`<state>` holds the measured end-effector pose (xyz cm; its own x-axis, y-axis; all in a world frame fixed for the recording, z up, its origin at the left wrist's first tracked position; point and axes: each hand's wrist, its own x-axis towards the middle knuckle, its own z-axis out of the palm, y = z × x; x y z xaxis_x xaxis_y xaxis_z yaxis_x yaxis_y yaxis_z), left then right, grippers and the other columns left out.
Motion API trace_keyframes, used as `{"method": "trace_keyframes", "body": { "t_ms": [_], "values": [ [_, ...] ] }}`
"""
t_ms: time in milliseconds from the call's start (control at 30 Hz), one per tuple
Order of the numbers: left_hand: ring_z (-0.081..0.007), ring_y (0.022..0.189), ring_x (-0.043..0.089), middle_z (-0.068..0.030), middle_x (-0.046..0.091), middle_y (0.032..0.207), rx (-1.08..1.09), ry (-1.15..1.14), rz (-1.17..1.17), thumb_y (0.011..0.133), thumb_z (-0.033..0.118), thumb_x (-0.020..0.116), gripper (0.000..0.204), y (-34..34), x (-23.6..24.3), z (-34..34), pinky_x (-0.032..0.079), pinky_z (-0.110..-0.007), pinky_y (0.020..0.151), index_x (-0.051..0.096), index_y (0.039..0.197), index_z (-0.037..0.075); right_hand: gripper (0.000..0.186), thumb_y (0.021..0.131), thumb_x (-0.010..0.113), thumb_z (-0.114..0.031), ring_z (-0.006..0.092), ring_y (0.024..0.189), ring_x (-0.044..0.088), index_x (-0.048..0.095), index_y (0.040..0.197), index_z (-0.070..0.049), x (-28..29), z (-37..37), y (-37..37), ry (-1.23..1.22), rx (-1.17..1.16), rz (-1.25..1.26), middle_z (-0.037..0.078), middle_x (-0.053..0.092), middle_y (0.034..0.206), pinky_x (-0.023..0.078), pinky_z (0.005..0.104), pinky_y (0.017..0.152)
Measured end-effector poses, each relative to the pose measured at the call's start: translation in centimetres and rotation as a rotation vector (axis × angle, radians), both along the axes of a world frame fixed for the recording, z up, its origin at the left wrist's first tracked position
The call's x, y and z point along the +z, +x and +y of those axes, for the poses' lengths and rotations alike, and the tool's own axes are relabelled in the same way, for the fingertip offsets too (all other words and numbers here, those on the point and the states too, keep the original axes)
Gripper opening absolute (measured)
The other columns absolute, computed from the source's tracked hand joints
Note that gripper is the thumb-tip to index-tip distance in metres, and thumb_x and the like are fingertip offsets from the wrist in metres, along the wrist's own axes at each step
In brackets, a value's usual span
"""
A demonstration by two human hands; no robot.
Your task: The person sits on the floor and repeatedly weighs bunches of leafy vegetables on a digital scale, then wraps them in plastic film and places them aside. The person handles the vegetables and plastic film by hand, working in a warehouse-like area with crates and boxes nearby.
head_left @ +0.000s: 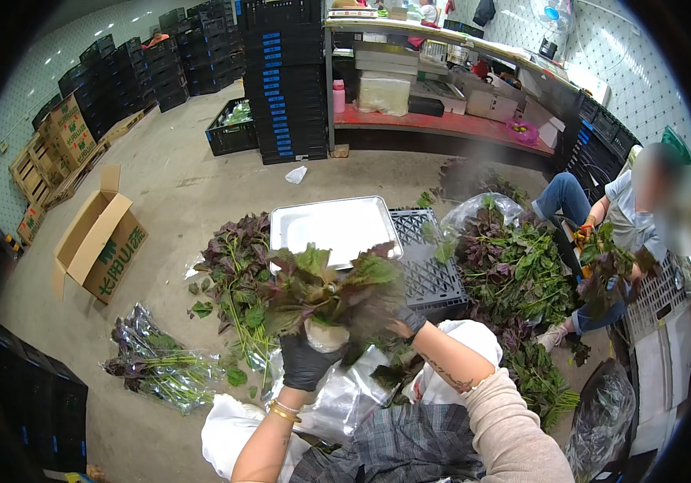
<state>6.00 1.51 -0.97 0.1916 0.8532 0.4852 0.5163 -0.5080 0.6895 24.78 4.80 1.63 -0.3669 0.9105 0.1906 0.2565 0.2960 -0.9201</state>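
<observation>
My left hand (307, 362), in a black glove, is closed around a bunch of purple-green perilla (333, 294) in front of me. The leaves fan upward and outward, and a pale round piece (327, 336) shows at the base beside my fingers; I cannot make out what it is. At the bunch's right side is my right hand (410, 320), also gloved in black. Its fingers are blurred and partly hidden by leaves. Clear plastic bags (353, 394) lie over my lap. Beyond the bunch, a white tray (333, 221) rests next to a grey plastic crate (430, 274).
Loose perilla (237, 274) lies left of the tray, with a larger heap (514, 266) at right. Bagged perilla (160, 362) is on the floor near an open cardboard box (100, 241). A co-worker (627, 201) sits at right holding leaves. Black crates (285, 88) stand stacked by a shelf (426, 121).
</observation>
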Motion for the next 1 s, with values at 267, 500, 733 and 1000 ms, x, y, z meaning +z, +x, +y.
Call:
{"method": "trace_keyframes", "body": {
  "t_ms": [267,500,733,1000],
  "values": [
    [-0.0288,0.098,0.051,-0.0166,0.053,0.106,-0.062,-0.202,0.131,0.052,0.039,0.077,0.075,0.6,0.8,-0.8,0.037,-0.037,0.089,0.047,0.111,0.001,0.053,0.087,0.041,-0.025,0.0248,0.125,0.025,0.025,0.132,-0.004,-2.9,1.4,1.9,0.125,0.039,-0.364,0.014,0.026,0.135,0.014,0.0353,0.106],
    [-0.0253,0.115,0.039,-0.0131,0.043,0.122,-0.213,-0.291,0.031,0.063,0.031,0.074,0.080,-0.8,-4.1,0.9,0.026,-0.035,0.100,0.033,0.124,0.000,0.056,0.083,0.053,-0.014,0.0192,0.119,0.035,0.027,0.132,-0.008,-1.6,0.8,0.7,-0.092,0.257,0.057,0.009,0.031,0.134,0.027,0.0337,0.100],
    [-0.0285,0.101,0.048,-0.0162,0.048,0.110,0.026,-0.142,-0.262,0.058,0.028,0.078,0.076,-2.4,-0.3,1.5,0.038,-0.035,0.089,0.039,0.117,0.000,0.043,0.080,0.059,-0.014,0.0165,0.101,0.051,0.047,0.118,0.001,0.3,2.5,1.2,-0.289,0.131,0.158,0.012,0.050,0.118,0.042,0.0273,0.086],
    [-0.0265,0.097,0.050,-0.0146,0.051,0.107,0.138,-0.148,-0.167,0.056,0.029,0.079,0.076,-1.9,-1.0,1.9,0.040,-0.034,0.086,0.041,0.115,0.000,0.014,0.075,0.065,-0.008,0.0175,0.068,0.058,0.062,0.087,-0.003,5.1,-2.2,-3.2,0.476,-0.099,-0.050,0.010,0.057,0.083,0.047,0.0257,0.065]
  ]
}}
